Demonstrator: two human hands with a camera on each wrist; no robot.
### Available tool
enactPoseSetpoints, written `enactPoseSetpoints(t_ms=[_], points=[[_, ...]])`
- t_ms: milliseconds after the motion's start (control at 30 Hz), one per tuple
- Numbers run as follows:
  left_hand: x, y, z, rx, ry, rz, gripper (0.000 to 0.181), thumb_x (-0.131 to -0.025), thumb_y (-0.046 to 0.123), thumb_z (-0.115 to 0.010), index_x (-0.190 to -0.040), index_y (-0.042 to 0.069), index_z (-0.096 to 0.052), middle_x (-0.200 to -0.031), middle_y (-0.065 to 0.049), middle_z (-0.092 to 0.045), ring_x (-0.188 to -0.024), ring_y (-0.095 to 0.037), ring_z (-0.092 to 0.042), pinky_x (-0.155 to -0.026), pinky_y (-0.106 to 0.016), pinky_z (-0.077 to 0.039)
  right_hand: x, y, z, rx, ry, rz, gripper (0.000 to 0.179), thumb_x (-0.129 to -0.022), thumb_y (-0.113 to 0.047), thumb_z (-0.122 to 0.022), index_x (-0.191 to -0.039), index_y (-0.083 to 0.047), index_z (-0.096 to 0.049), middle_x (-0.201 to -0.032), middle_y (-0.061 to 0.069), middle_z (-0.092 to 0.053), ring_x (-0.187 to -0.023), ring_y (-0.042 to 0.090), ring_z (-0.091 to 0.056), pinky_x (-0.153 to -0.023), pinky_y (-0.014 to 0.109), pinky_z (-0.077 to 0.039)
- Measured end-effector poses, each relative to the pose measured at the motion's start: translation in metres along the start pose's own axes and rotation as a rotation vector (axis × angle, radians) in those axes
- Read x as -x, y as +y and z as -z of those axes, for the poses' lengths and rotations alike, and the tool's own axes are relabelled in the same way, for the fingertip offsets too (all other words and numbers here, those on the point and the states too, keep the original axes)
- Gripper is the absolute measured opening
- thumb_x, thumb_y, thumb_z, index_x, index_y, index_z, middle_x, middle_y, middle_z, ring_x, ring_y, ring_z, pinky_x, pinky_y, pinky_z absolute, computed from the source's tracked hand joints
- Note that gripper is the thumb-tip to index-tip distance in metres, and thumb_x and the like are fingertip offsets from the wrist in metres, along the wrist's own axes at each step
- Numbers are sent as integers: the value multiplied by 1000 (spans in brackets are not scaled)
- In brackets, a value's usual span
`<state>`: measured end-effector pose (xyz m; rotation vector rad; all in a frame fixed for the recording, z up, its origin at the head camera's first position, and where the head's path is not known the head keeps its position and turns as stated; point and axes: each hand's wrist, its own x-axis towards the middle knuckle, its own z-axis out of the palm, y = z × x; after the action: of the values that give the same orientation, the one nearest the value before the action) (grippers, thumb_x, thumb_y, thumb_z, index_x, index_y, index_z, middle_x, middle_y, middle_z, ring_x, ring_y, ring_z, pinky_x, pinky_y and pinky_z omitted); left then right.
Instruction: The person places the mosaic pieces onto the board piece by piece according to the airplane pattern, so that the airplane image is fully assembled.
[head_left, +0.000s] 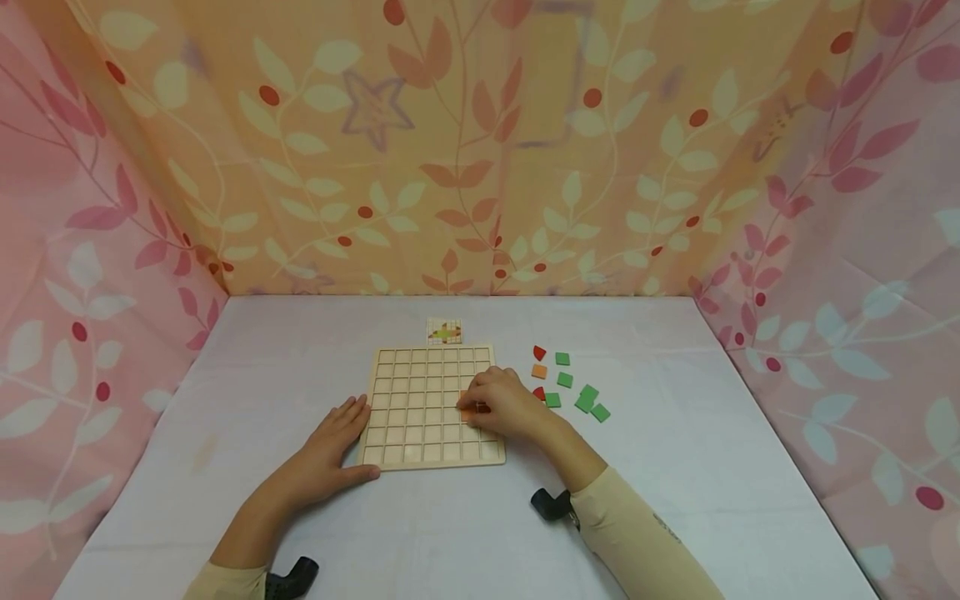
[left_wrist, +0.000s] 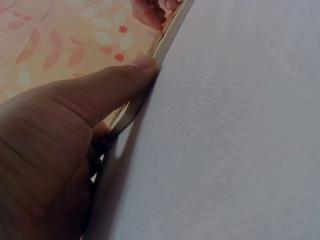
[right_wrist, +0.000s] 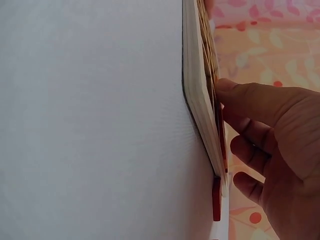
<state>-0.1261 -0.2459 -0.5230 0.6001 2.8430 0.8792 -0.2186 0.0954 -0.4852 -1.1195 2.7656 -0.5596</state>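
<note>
Right hand (head_left: 506, 404) at gridded board (head_left: 408, 408), sleeve marking (head_left: 665, 527) illegibly small.

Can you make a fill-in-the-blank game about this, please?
The hand over the board is the ____ one. Most loose pieces beside the board are coloured ____. The loose orange pieces there number ____. The left hand touches the board's near edge with its ____.
Missing words: right; green; one; thumb.
</note>
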Motion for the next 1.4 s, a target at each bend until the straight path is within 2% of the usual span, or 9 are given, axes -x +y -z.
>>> enactPoseSetpoints(t_ms=[200,333,433,567,667,900,1033,1167,1400], points=[[0,1,0,0,1,-4,106,-85,56,-78,-160,-1,-28,-170,-15,-19,-158,-38,-11,-129,-37,-3,4,2,8,-3,26,13,26,-92,-33,-78,-116,-23,-79,-112,-9,-69,-107,14,-53,-92,37,-38],[0,0,1,2,6,-5,107,-84,55,-79,-160,-1,-28,-170,-15,-19,-158,-39,-11,-128,-28,2,8,3,21,-25,67,15,27,-90,-26,-79,-116,-21,-79,-114,-7,-69,-113,17,-54,-96,40,-40],[-1,-1,2,-3,2,8,108,-84,57,-79,-160,0,-27,-171,-14,-17,-158,-38,-10,-128,-31,1,14,5,33,-43,89,4,26,-90,-21,-78,-116,-20,-79,-114,-7,-69,-115,18,-54,-99,42,-41],[-2,-3,3,-7,-9,25,110,-83,59,-78,-161,2,-26,-171,-12,-16,-159,-36,-8,-129,-44,-5,21,7,46,-32,121,18,27,-90,-19,-78,-117,-20,-78,-115,-6,-70,-117,20,-55,-102,45,-42],[-3,-3,2,-4,-12,27,110,-82,58,-79,-161,1,-27,-171,-13,-16,-159,-36,-9,-129,-48,-8,27,9,54,-29,141,19,28,-89,-18,-80,-117,-22,-78,-114,-6,-71,-117,20,-56,-104,46,-41],[-4,-1,1,-1,-13,15,109,-83,56,-80,-160,0,-27,-171,-14,-17,-158,-37,-9,-129,-45,-6,48,14,69,-50,165,-27,27,-90,-19,-80,-117,-18,-78,-114,-7,-69,-117,19,-55,-104,47,-41],[-2,-2,1,-4,-2,-4,109,-84,56,-79,-160,-2,-28,-170,-16,-19,-158,-39,-11,-129,-41,-4,61,19,71,-46,188,-55,27,-89,-17,-81,-115,-22,-78,-112,-9,-68,-113,17,-54,-102,47,-40],[-2,-3,0,-8,-9,4,109,-84,57,-79,-160,0,-27,-171,-14,-17,-159,-37,-10,-129,-34,0,72,25,72,-61,208,-80,27,-88,-17,-81,-114,-25,-78,-111,-11,-68,-114,15,-53,-103,46,-39],[-2,-3,-1,-8,-9,2,109,-84,57,-79,-160,0,-27,-171,-13,-17,-159,-36,-10,-128,-30,2,89,35,75,-49,230,-96,29,-87,-14,-82,-114,-24,-77,-112,-10,-69,-116,18,-55,-106,49,-39]])
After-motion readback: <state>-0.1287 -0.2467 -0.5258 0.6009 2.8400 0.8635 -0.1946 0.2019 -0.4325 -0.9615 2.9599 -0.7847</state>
